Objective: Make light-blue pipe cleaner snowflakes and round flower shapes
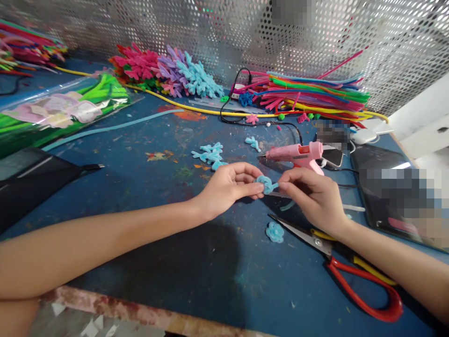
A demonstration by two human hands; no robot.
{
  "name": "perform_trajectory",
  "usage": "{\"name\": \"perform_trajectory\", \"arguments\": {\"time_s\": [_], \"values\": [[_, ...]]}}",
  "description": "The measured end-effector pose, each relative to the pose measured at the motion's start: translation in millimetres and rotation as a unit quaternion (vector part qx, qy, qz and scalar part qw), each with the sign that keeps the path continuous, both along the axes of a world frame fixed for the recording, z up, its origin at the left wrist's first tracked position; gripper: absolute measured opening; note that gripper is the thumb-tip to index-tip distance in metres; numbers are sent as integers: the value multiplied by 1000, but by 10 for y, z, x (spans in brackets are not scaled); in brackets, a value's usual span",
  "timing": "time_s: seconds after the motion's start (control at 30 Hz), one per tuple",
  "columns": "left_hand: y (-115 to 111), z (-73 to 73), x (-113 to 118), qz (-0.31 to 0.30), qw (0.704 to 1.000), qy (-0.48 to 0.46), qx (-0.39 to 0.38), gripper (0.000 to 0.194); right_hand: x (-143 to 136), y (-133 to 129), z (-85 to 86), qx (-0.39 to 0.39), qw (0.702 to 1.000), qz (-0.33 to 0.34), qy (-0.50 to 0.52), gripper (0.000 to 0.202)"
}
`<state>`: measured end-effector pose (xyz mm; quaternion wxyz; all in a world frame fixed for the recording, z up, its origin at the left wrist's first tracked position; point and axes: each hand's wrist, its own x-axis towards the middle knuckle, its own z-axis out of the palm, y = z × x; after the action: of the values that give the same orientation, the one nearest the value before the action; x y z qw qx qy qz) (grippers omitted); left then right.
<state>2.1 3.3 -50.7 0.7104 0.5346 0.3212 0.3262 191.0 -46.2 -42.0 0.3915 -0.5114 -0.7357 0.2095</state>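
Between my hands is a light blue pipe cleaner flower [265, 184], held just above the blue table. My left hand [234, 183] pinches its left side between thumb and fingers. The thumb and forefinger of my right hand [312, 194] grip a short end that sticks out on its right. A finished-looking blue pipe cleaner flower [275, 232] lies flat on the table below. Beside it rest scissors [317, 242] with red handles, partly under my right forearm. Behind my right hand lies a pink glue gun [294, 153], its nozzle pointing left.
Blue pipe cleaner sprigs [210, 155] lie beyond my left hand. Bundled pipe cleaners [315, 91] and branched coloured pieces [196, 75] line the perforated metal panel [217, 32]. A black pouch [38, 182] and a plastic bag of green stems [70, 107] sit left; a dark tablet-like slab [382, 187] right.
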Motion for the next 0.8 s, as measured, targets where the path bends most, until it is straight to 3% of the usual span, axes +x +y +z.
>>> {"name": "perform_trajectory", "arguments": {"time_s": [0.2, 0.57, 0.8], "values": [[-38, 53, 9, 2, 1000, 27, -9, 22, 7, -14, 22, 45, 996, 19, -76, 9], [-56, 51, 10, -11, 1000, 16, -22, 28, 4, -15, -16, 49, 995, 64, -60, 8], [-56, 17, 23, -25, 999, 35, 3, 26, -40, -27, 26, -53, 998, 39, 2, 15]]}}
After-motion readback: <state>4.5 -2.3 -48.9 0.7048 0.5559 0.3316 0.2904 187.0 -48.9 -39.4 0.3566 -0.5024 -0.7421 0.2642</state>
